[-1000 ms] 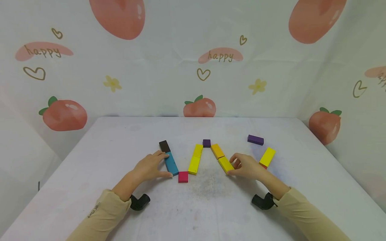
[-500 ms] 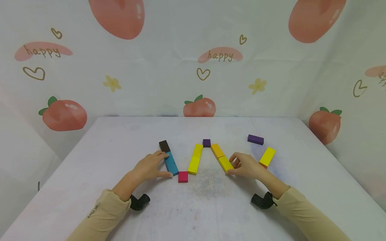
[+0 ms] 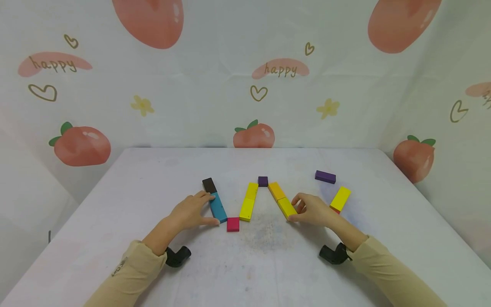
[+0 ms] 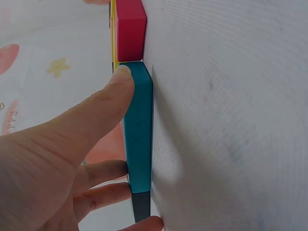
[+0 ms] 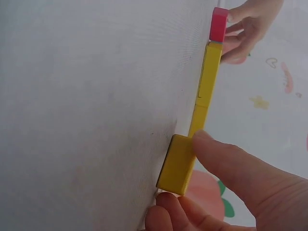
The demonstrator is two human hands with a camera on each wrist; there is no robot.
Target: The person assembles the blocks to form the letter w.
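My left hand rests over a blue block. Its thumb touches the near end, while the spread fingers reach the far end and a black block. In the left wrist view the thumb lies on the blue block's edge. On the other side, my right hand pinches the lower end of a yellow block between thumb and curled fingers, as the yellow block's end face shows in the right wrist view. This block meets an orange-yellow block end to end.
A pink-red square block, two yellow blocks and a dark purple block continue the zigzag on the white table. To the right lie a purple bar and a yellow block, with a partly hidden red-orange one.
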